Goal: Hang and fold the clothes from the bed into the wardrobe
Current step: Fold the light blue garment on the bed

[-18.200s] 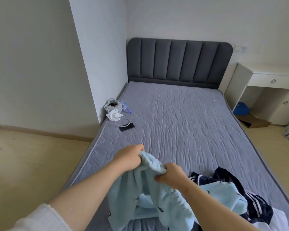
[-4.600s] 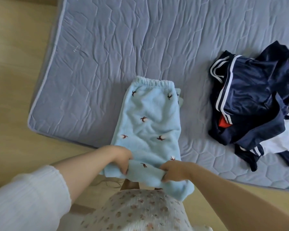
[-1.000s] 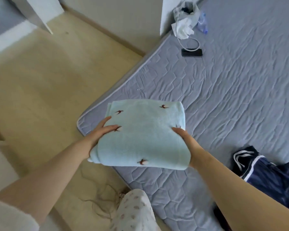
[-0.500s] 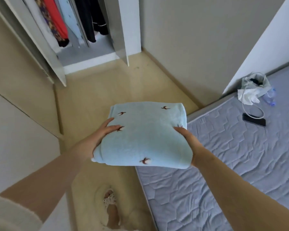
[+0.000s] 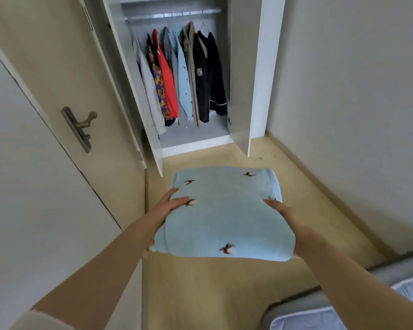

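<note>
I carry a folded light-blue fleece garment [image 5: 227, 215] with small dark bird prints, held flat in the air in front of me. My left hand [image 5: 169, 204] grips its left edge, thumb on top and fingers underneath. My right hand [image 5: 286, 215] grips the right edge the same way. The wardrobe [image 5: 239, 67] stands straight ahead with both doors open. Several clothes [image 5: 181, 77] hang on its rail, among them grey, patterned, red, light blue and dark ones. The wardrobe floor below them is bare grey.
A room door with a metal handle [image 5: 79, 127] stands close on my left. A beige wall runs along the right. The bed corner [image 5: 343, 306] shows at the bottom right. Wooden floor stretches between me and the wardrobe.
The garment was folded on the bed and lifted off it. In the last second my view swung from the bed to face the open wardrobe, with the bundle held the same way.
</note>
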### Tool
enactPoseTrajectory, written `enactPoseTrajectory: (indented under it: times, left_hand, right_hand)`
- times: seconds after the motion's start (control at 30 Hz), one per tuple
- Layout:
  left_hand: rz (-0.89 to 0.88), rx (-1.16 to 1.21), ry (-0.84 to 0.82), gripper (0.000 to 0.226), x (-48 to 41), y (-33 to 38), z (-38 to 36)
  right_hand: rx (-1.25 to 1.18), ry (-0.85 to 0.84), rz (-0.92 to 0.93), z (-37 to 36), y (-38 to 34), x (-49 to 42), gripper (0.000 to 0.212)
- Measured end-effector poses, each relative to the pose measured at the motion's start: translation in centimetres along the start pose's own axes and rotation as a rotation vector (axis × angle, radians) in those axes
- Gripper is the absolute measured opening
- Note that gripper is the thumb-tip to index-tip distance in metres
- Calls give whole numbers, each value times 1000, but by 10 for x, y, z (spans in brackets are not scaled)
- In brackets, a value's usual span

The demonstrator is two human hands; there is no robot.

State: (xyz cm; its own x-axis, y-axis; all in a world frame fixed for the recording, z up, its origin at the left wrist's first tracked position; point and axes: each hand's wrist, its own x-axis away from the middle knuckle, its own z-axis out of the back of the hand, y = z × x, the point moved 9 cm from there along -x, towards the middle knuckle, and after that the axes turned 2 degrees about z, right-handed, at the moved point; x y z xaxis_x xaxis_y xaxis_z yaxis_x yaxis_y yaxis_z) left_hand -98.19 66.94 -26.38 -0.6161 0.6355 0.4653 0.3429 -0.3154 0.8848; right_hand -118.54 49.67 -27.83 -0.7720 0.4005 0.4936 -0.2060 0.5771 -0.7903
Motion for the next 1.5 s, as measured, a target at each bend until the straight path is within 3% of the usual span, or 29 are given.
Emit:
enactPoseTrajectory:
  times: [0.07, 0.2, 0.37, 0.47, 0.63, 0.87, 1.0, 1.3, 1.5]
  left_hand:
    - [-30, -11, 29, 79, -16, 22, 20]
    - [-55, -5, 49, 72, -45, 67, 45]
    - [-125, -5, 99, 29, -114, 127, 68]
    - [-146, -6, 130, 21, -171, 169, 71]
    - [-167, 5, 166, 44, -265, 248, 67]
    - [-232, 55, 205, 49, -359, 344, 92]
    - [-288, 63, 224, 69, -411, 399, 117]
    - [-435, 67, 222, 85, -527, 553, 186]
    - [-592, 76, 240, 53, -581, 679, 224]
  right_hand:
    - [13, -20, 31, -19, -21, -24, 36]
    - [14, -53, 29, -47, -63, -74, 24]
    - [46, -67, 9, -62, -119, -158, 28]
    - [57, -92, 48, -61, -170, -217, 30]
    - [52, -102, 82, -58, -264, -311, 33]
    - [91, -144, 128, -84, -366, -407, 35]
    - [84, -182, 165, -109, -423, -462, 35]
    - [86, -280, 262, -197, -573, -595, 29]
    - [153, -385, 418, -255, -691, -656, 33]
